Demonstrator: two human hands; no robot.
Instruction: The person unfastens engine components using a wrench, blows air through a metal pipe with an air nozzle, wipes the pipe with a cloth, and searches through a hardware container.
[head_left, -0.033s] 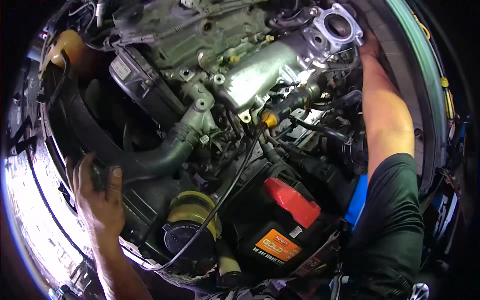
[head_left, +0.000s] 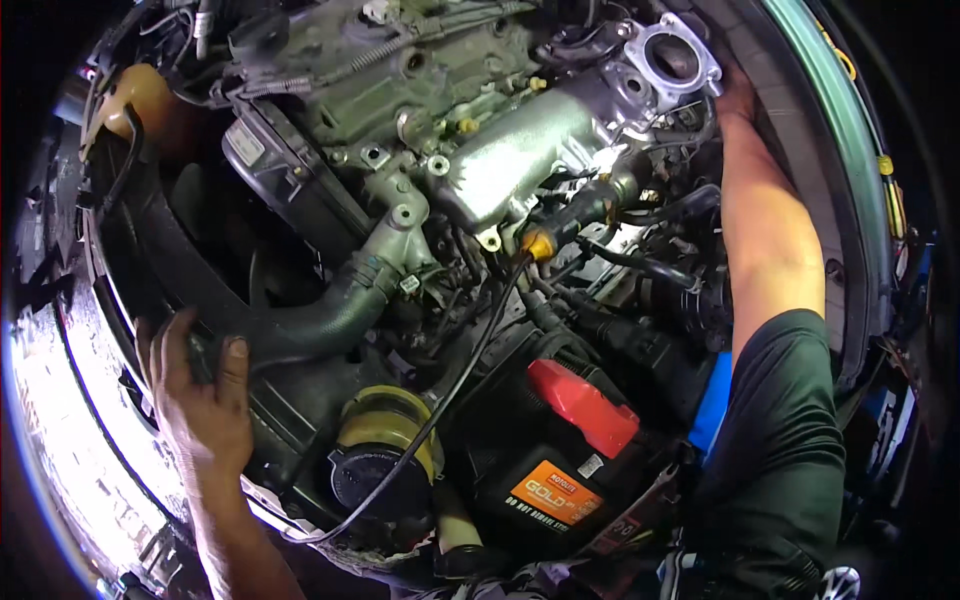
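My left hand (head_left: 207,405) leans on the black front edge of the engine bay, thumb and fingers apart, holding nothing. Beside its thumb runs a thick black radiator hose (head_left: 320,325). On the far right, my right arm reaches deep into the bay. Only the back of my right hand (head_left: 737,97) shows, in shadow beside the open round flange (head_left: 672,57) of the silver intake manifold (head_left: 530,150); its fingers are hidden. Below the manifold, a black work light with an orange end (head_left: 540,244) lies among the hoses, its cable running toward me.
A black battery (head_left: 490,470) with a red terminal cover (head_left: 585,408) sits near me. Left of it stands a yellowish reservoir with a black cap (head_left: 378,478). A cooling fan opening (head_left: 215,230) and an amber tank (head_left: 140,95) are at left. The green fender edge (head_left: 850,150) curves along the right.
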